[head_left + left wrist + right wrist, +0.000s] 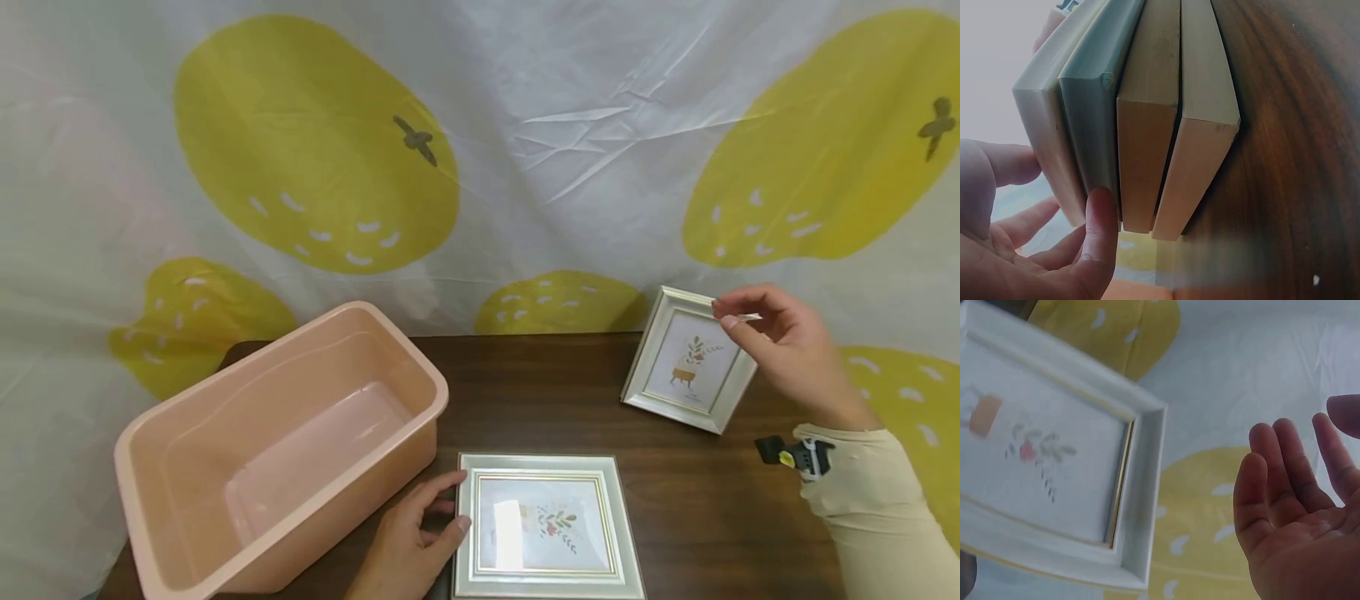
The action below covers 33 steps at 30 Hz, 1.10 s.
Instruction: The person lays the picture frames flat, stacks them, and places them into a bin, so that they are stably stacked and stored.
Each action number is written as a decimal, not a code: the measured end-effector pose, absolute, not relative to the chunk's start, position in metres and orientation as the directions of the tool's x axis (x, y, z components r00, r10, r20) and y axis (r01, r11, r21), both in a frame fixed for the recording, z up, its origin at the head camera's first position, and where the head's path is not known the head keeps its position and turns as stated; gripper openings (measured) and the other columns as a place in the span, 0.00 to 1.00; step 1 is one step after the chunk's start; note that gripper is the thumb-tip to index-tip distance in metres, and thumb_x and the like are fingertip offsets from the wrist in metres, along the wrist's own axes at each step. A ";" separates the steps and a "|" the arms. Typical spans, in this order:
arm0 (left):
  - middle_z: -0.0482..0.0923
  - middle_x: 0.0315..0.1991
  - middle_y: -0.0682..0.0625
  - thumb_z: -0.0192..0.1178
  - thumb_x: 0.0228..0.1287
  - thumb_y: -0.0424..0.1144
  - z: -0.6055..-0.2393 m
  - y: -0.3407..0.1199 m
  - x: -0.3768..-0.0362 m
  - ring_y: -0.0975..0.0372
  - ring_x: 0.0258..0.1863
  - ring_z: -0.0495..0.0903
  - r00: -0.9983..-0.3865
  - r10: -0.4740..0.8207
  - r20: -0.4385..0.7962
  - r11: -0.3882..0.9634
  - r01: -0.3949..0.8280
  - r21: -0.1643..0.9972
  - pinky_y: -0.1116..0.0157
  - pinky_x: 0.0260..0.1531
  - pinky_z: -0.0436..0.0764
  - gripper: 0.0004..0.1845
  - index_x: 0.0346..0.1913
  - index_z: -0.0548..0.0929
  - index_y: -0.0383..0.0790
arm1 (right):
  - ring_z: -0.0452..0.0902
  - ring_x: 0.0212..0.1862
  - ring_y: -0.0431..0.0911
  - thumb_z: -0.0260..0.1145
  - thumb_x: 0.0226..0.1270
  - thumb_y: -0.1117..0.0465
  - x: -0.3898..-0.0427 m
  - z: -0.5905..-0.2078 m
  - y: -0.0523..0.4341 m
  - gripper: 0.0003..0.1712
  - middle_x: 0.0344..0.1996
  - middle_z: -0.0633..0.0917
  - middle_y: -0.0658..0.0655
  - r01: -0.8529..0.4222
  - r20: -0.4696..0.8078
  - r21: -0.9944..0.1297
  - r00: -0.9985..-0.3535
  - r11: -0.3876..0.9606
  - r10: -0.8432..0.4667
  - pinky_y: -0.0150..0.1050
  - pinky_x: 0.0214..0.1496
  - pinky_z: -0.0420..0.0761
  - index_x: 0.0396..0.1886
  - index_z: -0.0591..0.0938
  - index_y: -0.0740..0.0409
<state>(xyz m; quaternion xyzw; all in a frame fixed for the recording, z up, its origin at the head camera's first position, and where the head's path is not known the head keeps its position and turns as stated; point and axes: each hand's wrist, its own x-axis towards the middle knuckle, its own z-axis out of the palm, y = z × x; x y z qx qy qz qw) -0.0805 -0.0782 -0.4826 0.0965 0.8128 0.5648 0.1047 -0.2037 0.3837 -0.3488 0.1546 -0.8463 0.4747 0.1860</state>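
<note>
A stack of several picture frames (476,583) lies flat on the table; the left wrist view shows their side edges (1147,150). The top frame holds a plant print behind shiny glass. My left hand (412,533) touches the stack's left side with thumb and fingertips, its fingers loosely bent. Another silver-white picture frame (637,367), with a potted-plant print, stands at the back right, leaning back. My right hand (787,342) is by its upper right corner. In the right wrist view, a gap separates the right hand (1297,506) from the frame (1138,506), with nothing held.
A pink plastic tub (397,450) stands at the left of the dark wooden table (525,392), with no contents seen. Behind the table hangs a pale curtain (540,167) with yellow fruit shapes. A dark strap device (806,457) is on the right wrist.
</note>
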 end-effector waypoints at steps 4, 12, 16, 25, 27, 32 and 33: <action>0.78 0.69 0.47 0.67 0.74 0.46 -0.483 -0.080 -0.079 0.52 0.58 0.80 -0.962 0.265 -0.059 0.343 0.037 0.939 0.68 0.41 0.87 0.26 0.72 0.77 0.59 | 0.82 0.48 0.32 0.66 0.75 0.71 -0.215 -0.350 0.394 0.14 0.48 0.87 0.36 -0.376 0.437 -0.731 -0.899 0.569 -0.033 0.18 0.47 0.79 0.57 0.81 0.70; 0.76 0.71 0.46 0.67 0.74 0.47 -0.482 -0.080 -0.083 0.50 0.60 0.80 -0.963 0.265 -0.041 0.337 0.053 0.940 0.68 0.42 0.87 0.26 0.72 0.77 0.58 | 0.80 0.48 0.23 0.71 0.73 0.64 -0.239 -0.359 0.417 0.14 0.49 0.86 0.33 -0.272 0.374 -0.695 -0.927 0.666 0.012 0.16 0.43 0.77 0.55 0.87 0.49; 0.76 0.71 0.48 0.67 0.74 0.47 -0.483 -0.081 -0.084 0.50 0.61 0.80 -0.960 0.275 -0.050 0.344 0.049 0.938 0.68 0.44 0.87 0.26 0.72 0.77 0.60 | 0.78 0.46 0.21 0.73 0.71 0.63 -0.247 -0.370 0.424 0.17 0.49 0.85 0.30 -0.241 0.338 -0.674 -0.941 0.699 0.001 0.18 0.41 0.76 0.57 0.87 0.53; 0.76 0.72 0.47 0.67 0.74 0.47 -0.484 -0.081 -0.088 0.49 0.61 0.80 -0.961 0.273 -0.030 0.339 0.067 0.938 0.68 0.44 0.87 0.26 0.72 0.77 0.60 | 0.75 0.69 0.58 0.74 0.69 0.62 -0.258 -0.370 0.422 0.17 0.68 0.82 0.66 -0.321 0.288 -0.426 -0.934 0.846 -0.209 0.44 0.67 0.71 0.56 0.88 0.54; 0.76 0.71 0.47 0.67 0.74 0.47 -0.485 -0.081 -0.088 0.49 0.61 0.81 -0.962 0.271 -0.026 0.338 0.070 0.939 0.68 0.44 0.87 0.26 0.72 0.77 0.60 | 0.77 0.66 0.65 0.74 0.67 0.64 -0.260 -0.369 0.421 0.17 0.64 0.83 0.68 -0.348 0.291 -0.379 -0.924 0.857 -0.247 0.57 0.64 0.73 0.55 0.88 0.55; 0.76 0.72 0.48 0.67 0.73 0.48 -0.487 -0.081 -0.087 0.49 0.62 0.81 -0.961 0.274 -0.034 0.340 0.063 0.938 0.68 0.45 0.87 0.26 0.72 0.77 0.61 | 0.81 0.59 0.63 0.74 0.67 0.65 -0.261 -0.365 0.423 0.15 0.55 0.88 0.66 -0.349 0.258 -0.330 -0.927 0.877 -0.272 0.62 0.57 0.77 0.53 0.90 0.53; 0.75 0.72 0.48 0.68 0.73 0.48 -0.488 -0.081 -0.087 0.49 0.62 0.81 -0.961 0.275 -0.035 0.340 0.063 0.938 0.68 0.46 0.87 0.26 0.72 0.77 0.61 | 0.81 0.58 0.63 0.73 0.68 0.64 -0.260 -0.364 0.423 0.14 0.55 0.88 0.65 -0.339 0.240 -0.328 -0.933 0.882 -0.269 0.61 0.56 0.77 0.53 0.90 0.52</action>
